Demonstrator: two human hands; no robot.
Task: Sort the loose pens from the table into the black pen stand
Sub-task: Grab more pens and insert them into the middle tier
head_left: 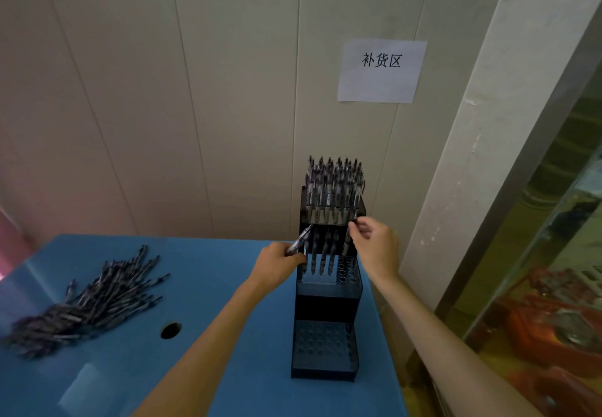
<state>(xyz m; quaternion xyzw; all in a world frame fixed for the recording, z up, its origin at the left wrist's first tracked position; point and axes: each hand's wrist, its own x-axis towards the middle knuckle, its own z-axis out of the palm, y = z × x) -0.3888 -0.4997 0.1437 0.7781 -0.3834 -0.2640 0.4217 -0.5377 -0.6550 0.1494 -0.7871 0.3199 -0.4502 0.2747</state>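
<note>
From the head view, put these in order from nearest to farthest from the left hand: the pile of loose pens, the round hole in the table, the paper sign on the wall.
Measured from the left hand:
1. Round hole, below and to its left in the blue table.
2. Pile of loose pens, farther left on the table.
3. Paper sign, high on the wall, up and to the right.

Dim, soft indoor lighting with no single strong source visible. Pale sheen across the near left part of the smooth blue plastic tabletop (130,286), with a faint pink cast at the far left edge. Loose heap of dark pens (88,302) smeared by blur, individual pens hard to separate. White paper wall sign with black characters (381,71) sharp and readable. Wide-angle bending of the straight seams in the beige wall panels (163,91). Orange objects at lower right (553,328) soft and murky behind reflective glass.
</note>
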